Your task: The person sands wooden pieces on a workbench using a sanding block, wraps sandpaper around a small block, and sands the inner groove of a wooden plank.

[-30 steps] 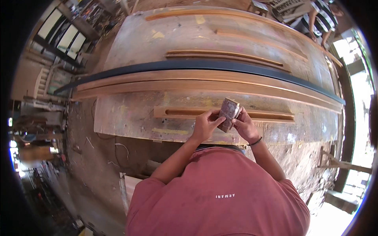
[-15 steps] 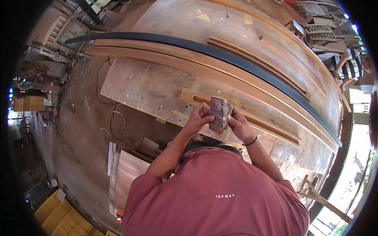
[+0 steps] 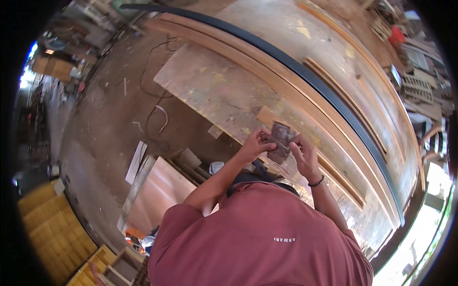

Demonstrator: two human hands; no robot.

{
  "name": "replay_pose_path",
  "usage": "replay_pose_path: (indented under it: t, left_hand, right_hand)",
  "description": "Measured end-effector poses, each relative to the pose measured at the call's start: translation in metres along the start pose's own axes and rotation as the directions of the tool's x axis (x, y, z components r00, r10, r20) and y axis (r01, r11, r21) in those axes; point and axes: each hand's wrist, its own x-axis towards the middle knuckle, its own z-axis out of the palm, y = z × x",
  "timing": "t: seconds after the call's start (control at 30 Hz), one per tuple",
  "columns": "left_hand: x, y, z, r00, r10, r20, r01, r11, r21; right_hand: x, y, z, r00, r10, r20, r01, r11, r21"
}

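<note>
A worn, dark brown piece of sandpaper is held up in front of my body, its face patchy and greyish. My left hand pinches its left edge between thumb and fingers. On the opposite edge, my right hand has its thumb and fingers closed at the sheet; a dark bead bracelet circles that wrist. Below the hands lies a wooden rail, partly hidden by the sandpaper and the right hand. Its pale left end shows beyond the sheet.
Long wooden strips and a dark bar run across the paint-stained worktable. A wooden panel leans at lower left, near yellow stacked pieces. A cable lies on the floor. Another person's striped garment shows far right.
The view has turned, so the bench and strips appear more steeply slanted. Both hands remain at the sandpaper, which now shows a flatter face; the right fingers have shifted at its edge.
</note>
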Motion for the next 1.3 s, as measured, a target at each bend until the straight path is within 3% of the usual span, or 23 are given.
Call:
replay_pose_path:
  t: [0.07, 0.23, 0.4, 0.47, 0.67, 0.73, 0.87, 0.93, 1.0, 1.07, 1.13, 1.17, 1.3]
  left_hand:
    - [-0.003, 0.003, 0.0, 1.0, -0.007, -0.02, 0.007, 1.0, -0.013]
    - [-0.012, 0.002, -0.006, 0.995, 0.09, -0.029, -0.089, 0.995, 0.049]
    - [-0.024, -0.003, -0.004, 0.993, 0.107, -0.055, -0.107, 0.994, 0.002]
    - [-0.03, -0.007, -0.001, 0.984, 0.155, -0.092, -0.15, 0.987, 0.063]
    - [-0.04, -0.035, 0.014, 0.993, 0.117, 0.0, -0.117, 0.991, 0.071]
    - [-0.044, -0.043, 0.026, 0.996, 0.089, 0.007, -0.089, 0.986, 0.141]
    - [-0.06, -0.059, 0.063, 0.996, 0.081, 0.031, -0.085, 0.982, 0.166]
    - [-0.067, -0.07, 0.08, 0.984, 0.153, 0.087, -0.167, 0.967, 0.192]
    - [-0.077, -0.08, 0.095, 0.993, 0.097, 0.07, -0.109, 0.974, 0.196]
    - [-0.084, -0.097, 0.106, 0.986, 0.126, 0.108, -0.143, 0.976, 0.164]
    - [-0.094, -0.099, 0.12, 0.981, 0.14, 0.133, -0.165, 0.965, 0.202]
    - [-0.105, -0.095, 0.132, 0.985, 0.13, 0.115, -0.15, 0.971, 0.187]
    - [-0.117, -0.114, 0.144, 0.98, 0.132, 0.146, -0.163, 0.961, 0.224]
  right_hand:
    - [0.005, -0.008, 0.006, 0.999, 0.018, -0.036, -0.027, 0.962, -0.27]
    - [0.01, -0.019, 0.015, 0.993, -0.114, 0.033, 0.119, 0.959, -0.258]
    - [0.009, -0.015, 0.011, 0.983, -0.039, 0.18, 0.104, 0.924, -0.368]
    - [0.005, -0.018, 0.009, 0.974, -0.076, 0.215, 0.15, 0.924, -0.352]
    - [-0.018, -0.007, -0.007, 0.944, -0.225, 0.242, 0.279, 0.935, -0.22]
    - [-0.028, 0.003, -0.019, 0.947, -0.189, 0.258, 0.26, 0.924, -0.278]
    - [-0.056, 0.02, -0.039, 0.921, -0.273, 0.277, 0.346, 0.901, -0.263]
    - [-0.072, 0.027, -0.051, 0.918, -0.242, 0.315, 0.328, 0.908, -0.26]
    - [-0.09, 0.04, -0.056, 0.937, -0.222, 0.271, 0.27, 0.95, -0.156]
    - [-0.107, 0.059, -0.067, 0.93, -0.221, 0.293, 0.285, 0.938, -0.198]
    - [-0.124, 0.067, -0.071, 0.945, -0.219, 0.241, 0.251, 0.961, -0.112]
    - [-0.131, 0.077, -0.078, 0.949, -0.182, 0.256, 0.235, 0.952, -0.194]
    - [-0.158, 0.07, -0.088, 0.947, -0.212, 0.243, 0.257, 0.951, -0.171]
